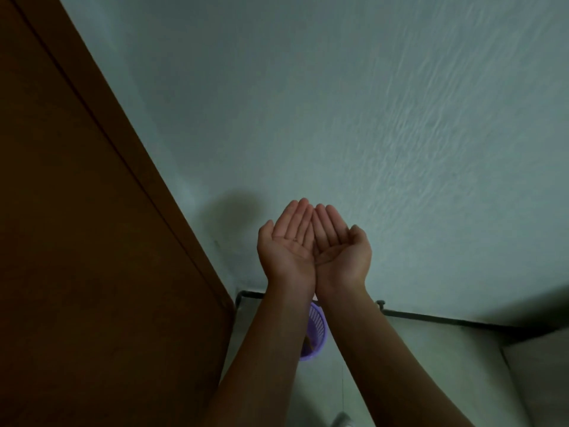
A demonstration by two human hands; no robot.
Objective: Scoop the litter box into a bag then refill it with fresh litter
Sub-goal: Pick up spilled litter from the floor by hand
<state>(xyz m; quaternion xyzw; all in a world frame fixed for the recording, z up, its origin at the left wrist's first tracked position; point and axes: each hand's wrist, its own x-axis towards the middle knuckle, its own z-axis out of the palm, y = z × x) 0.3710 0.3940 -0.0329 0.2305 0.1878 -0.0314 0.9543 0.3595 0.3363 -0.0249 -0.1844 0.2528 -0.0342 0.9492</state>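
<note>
I find no legible text, label, brand, number or sign anywhere in the head view; nothing to log.

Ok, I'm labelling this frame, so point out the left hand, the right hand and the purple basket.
left hand (284, 241), head view, middle of the open palm.
right hand (340, 246), head view, middle of the open palm.
purple basket (317, 326), head view, slotted side wall between the forearms.

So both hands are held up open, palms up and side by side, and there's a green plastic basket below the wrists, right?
Not quite. The left hand and right hand are open, palms up, side by side, but the plastic basket below the wrists is purple, not green, as the head view shows.
</note>
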